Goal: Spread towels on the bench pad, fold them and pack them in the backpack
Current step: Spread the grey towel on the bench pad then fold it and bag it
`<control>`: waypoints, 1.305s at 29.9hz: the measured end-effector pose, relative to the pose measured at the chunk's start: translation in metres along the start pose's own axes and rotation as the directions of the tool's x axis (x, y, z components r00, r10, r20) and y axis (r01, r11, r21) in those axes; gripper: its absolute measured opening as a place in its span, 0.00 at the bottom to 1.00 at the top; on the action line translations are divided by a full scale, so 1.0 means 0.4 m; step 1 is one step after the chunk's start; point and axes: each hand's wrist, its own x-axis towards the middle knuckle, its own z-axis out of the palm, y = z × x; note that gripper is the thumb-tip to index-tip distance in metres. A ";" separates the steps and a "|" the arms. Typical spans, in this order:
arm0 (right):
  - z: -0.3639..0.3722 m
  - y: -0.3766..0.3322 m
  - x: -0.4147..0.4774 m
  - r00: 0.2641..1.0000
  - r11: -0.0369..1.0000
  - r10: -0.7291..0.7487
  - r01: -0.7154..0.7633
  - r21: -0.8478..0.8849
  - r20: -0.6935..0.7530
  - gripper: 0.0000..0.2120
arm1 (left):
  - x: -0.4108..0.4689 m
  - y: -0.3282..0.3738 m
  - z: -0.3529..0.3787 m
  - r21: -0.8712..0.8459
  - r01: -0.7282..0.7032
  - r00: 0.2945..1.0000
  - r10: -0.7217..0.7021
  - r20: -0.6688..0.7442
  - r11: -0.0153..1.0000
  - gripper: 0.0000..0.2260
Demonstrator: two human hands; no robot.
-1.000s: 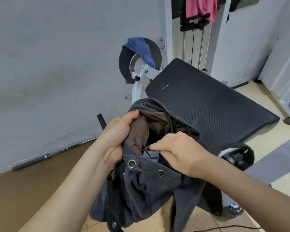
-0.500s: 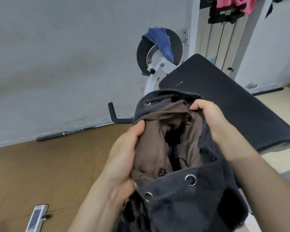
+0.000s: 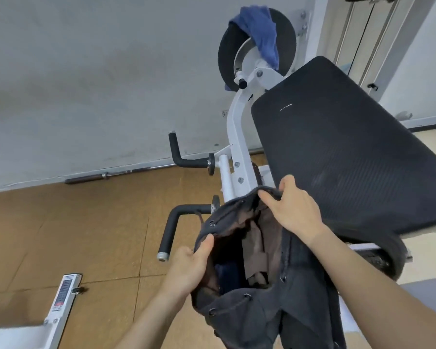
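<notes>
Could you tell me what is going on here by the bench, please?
A person is holding a dark grey backpack open with both hands. The left hand grips the near rim and the right hand pinches the far rim, next to the bench pad. Brown lining and some dark blue fabric show inside. A blue towel hangs on the machine beyond the pad, not yet packed.

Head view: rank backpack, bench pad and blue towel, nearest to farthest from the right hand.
1. The backpack: rim gripped by the right hand.
2. The bench pad: just beyond the hand.
3. The blue towel: draped over the far wheel.
</notes>
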 end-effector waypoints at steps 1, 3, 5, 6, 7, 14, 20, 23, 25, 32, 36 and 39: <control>0.022 0.017 0.003 0.998 0.999 0.030 -0.031 0.019 0.059 0.23 | 0.024 -0.018 -0.008 0.074 -0.045 0.998 0.048 -0.037 0.996 0.23; 0.060 0.033 0.006 0.978 0.996 0.076 -0.081 0.020 0.197 0.26 | 0.078 -0.059 -0.029 0.161 -0.116 0.987 0.132 -0.092 0.980 0.24; 0.095 0.035 0.013 0.956 0.991 0.083 -0.108 0.074 0.282 0.27 | 0.130 -0.086 -0.048 0.227 -0.156 0.978 0.182 -0.099 0.961 0.22; 0.101 0.031 0.015 0.947 0.982 0.090 -0.137 0.133 0.308 0.27 | 0.153 -0.096 -0.059 0.266 -0.176 0.975 0.205 -0.082 0.948 0.21; 0.101 0.027 0.018 0.939 0.961 0.090 -0.168 0.218 0.331 0.26 | 0.168 -0.096 -0.072 0.283 -0.207 0.970 0.233 -0.062 0.937 0.21; 0.077 -0.028 0.034 0.994 0.986 0.108 -0.102 0.132 -0.033 0.26 | 0.281 -0.061 -0.119 0.385 -0.259 0.959 0.284 -0.008 0.886 0.23; 0.200 0.010 -0.095 0.985 0.820 0.015 -0.109 -0.562 -0.170 0.14 | 0.329 -0.211 -0.056 0.489 -0.266 0.955 0.160 0.248 0.830 0.12; 0.231 -0.063 -0.185 0.961 0.789 -0.097 -0.086 -0.608 -0.260 0.20 | 0.360 -0.256 -0.072 0.366 -0.327 0.933 0.235 0.274 0.871 0.08; 0.267 -0.126 -0.253 0.984 0.829 -0.041 -0.064 -0.556 -0.176 0.22 | 0.378 -0.255 -0.085 0.328 -0.395 0.906 0.304 0.294 0.858 0.06; 0.368 -0.157 -0.439 0.955 0.889 0.067 0.074 -0.452 0.289 0.38 | 0.380 -0.176 -0.090 0.144 -0.374 0.850 0.276 0.448 0.916 0.18; 0.304 -0.129 -0.430 0.920 0.846 0.072 0.148 -0.512 0.385 0.30 | 0.428 -0.135 -0.104 0.477 -0.533 0.844 0.405 0.350 0.698 0.09; 0.289 -0.103 -0.403 0.938 0.750 0.036 0.202 -0.629 0.345 0.21 | 0.450 -0.120 -0.097 0.627 -0.704 0.704 0.446 0.553 0.333 0.31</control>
